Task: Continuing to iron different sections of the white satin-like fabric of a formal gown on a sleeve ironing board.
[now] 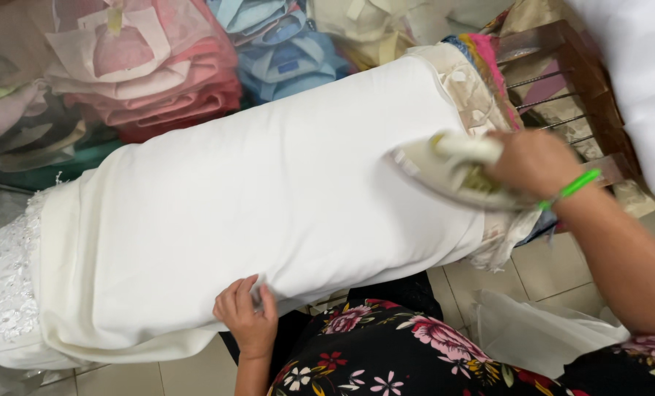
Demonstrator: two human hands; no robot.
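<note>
While we lean over the board, our left hand (248, 317) sits closest to us, fingers together and pinched on the near edge of the white fabric (269, 198), holding it flat just above the floral dress (401, 352) on our lap. Past those fingertips the cloth runs smooth and wide across the padded ironing board (481, 95), and off toward the left end it turns into lace trim (8, 286). Further along to the right, our right hand (534, 163), a green wristband (571, 188) on its wrist, is wrapped shut on the handle of the cream iron (452, 172), whose soleplate lies on the fabric near the board's right end. What could go wrong here, we judge, is scorching: if the iron lingers in one spot, pale cloth like this would mark easily. If the left pinch slackens, the fabric could slide and a crease might get pressed in; and the lace looks delicate enough to suffer under direct heat. Beyond the iron hand, a wooden rack (562, 66) with metal rods stands just beside the board end, and beyond the far edge of the cloth lie stacks of folded pink garments (159, 81) and blue garments (291, 51). The iron is motion-blurred, so its tip and any cord are hard to make out, the underside of the board is hidden, and the white cloth at upper right is cut off.
</note>
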